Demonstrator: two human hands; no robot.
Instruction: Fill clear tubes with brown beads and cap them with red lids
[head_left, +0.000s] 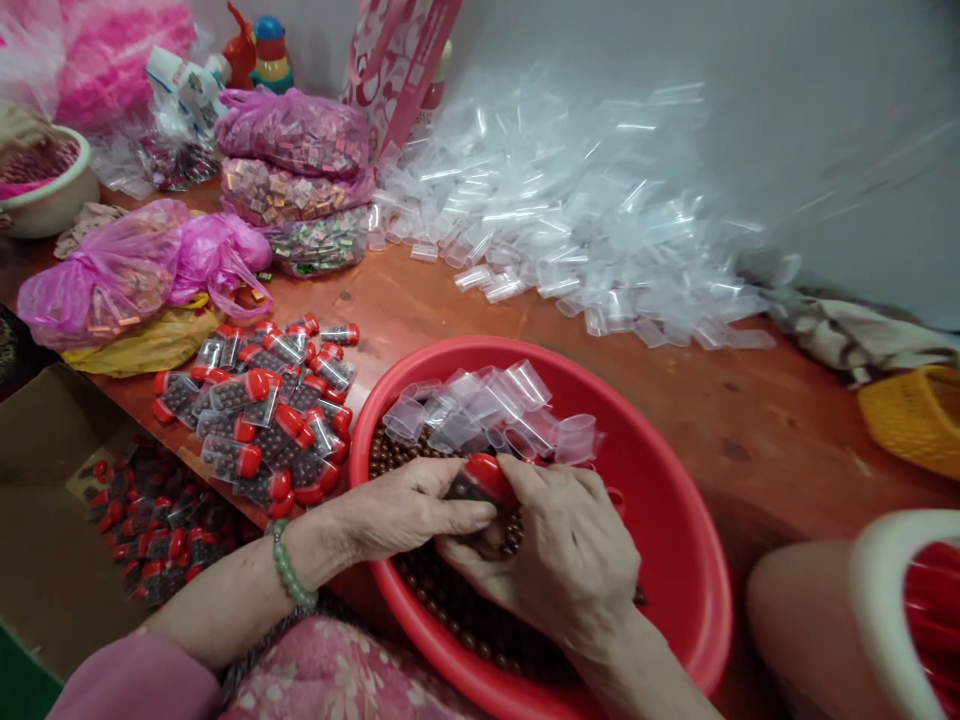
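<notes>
Red-capped container [468, 487] held over red basin [671, 540]

The left hand [420, 512] has its grip around the container's dark-filled body; the right hand [559, 545] curls against the red cap [491, 477]. It likely handles as light and stiff, a little slippery, the thin wall prone to denting; pinching near the cap looks surest.

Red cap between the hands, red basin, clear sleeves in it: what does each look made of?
Red cap: probably glossy plastic, given its bright highlight. Red basin: likely plastic, smooth satin, with soft sheen along its rim. Clear sleeves: thin plastic, apparently; glossy, see-through, streaked with reflections.
</notes>
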